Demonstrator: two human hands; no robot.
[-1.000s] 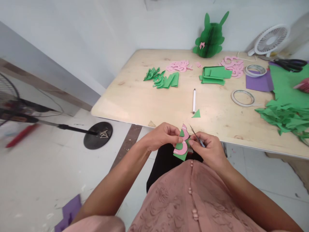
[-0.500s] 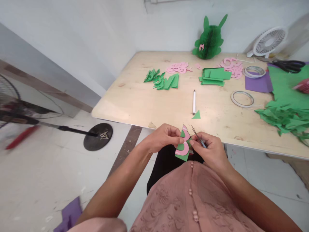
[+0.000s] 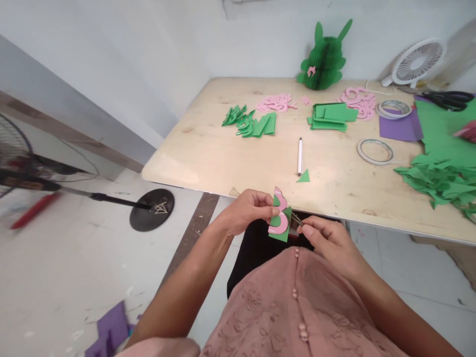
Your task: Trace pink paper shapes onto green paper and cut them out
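Between the thumb and fingers of my left hand (image 3: 253, 210) is a pink curved paper cutout (image 3: 283, 223) lying over a piece of green paper (image 3: 278, 237). Both are held above my lap, just in front of the table edge. My right hand (image 3: 330, 238) is closed around a small pair of scissors (image 3: 297, 219). Their blades point left at the right edge of the green paper; whether they touch it I cannot tell. My fingers hide most of the handles. A green paper triangle (image 3: 304, 176) lies beside a white pen (image 3: 300, 156) on the table.
On the table (image 3: 193, 153) are pink cutouts (image 3: 277, 102), cut green pieces (image 3: 245, 124), a green paper stack (image 3: 330, 117), a tape roll (image 3: 375, 151) and green scraps (image 3: 442, 178). A green honeycomb paper figure (image 3: 323, 62) and a white fan (image 3: 418, 62) stand behind.
My right hand has moved slightly down and away from the paper, and the scissors now point left instead of up-left. My left hand has shifted the papers a little left and up.
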